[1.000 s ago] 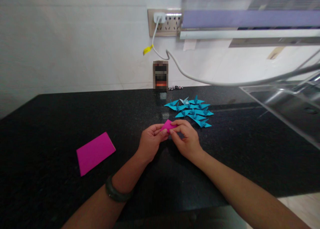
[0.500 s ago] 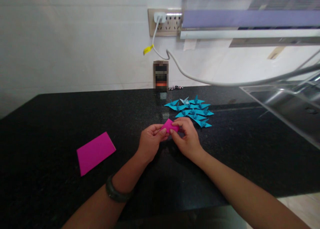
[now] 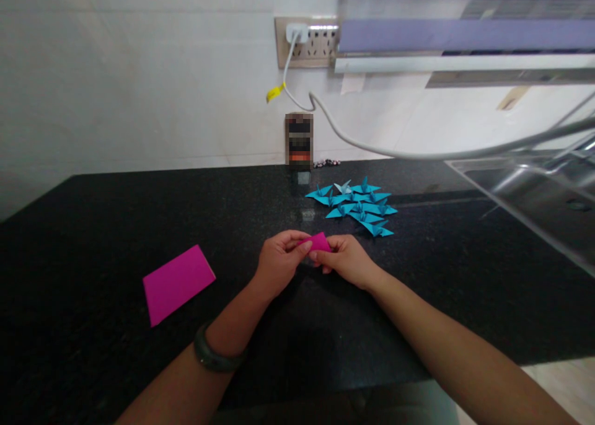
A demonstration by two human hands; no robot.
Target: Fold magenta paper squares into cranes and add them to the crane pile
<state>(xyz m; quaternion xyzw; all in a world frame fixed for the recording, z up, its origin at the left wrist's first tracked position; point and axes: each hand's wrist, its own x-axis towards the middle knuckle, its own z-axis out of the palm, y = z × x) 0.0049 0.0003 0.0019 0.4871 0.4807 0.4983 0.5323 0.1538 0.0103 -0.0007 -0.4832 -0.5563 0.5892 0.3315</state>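
Note:
A small folded piece of pink paper [image 3: 320, 241] is pinched between both hands above the dark counter. My left hand [image 3: 280, 258] grips its left side, thumb on the near face. On the right side, my right hand [image 3: 349, 261] is closed on it, with the thumb along the lower edge. Fingers cover much of the paper, so its full fold is hidden. Just beyond the hands lie several blue origami cranes [image 3: 360, 208], among them a paler one [image 3: 343, 187]. A larger pink paper stack [image 3: 179, 285] rests to the left, apart from my hands.
The black stone countertop [image 3: 106, 227] meets a white wall at the back. A phone [image 3: 299, 141] leans there, its surface blurred. A white cable [image 3: 372, 147] runs from the wall socket [image 3: 307, 42] towards the right. At the far right is a metal sink [image 3: 548, 196].
The pink paper has turned in my hands, and its raised corner no longer points up. My right hand has dropped slightly, its fingers now lower around the paper.

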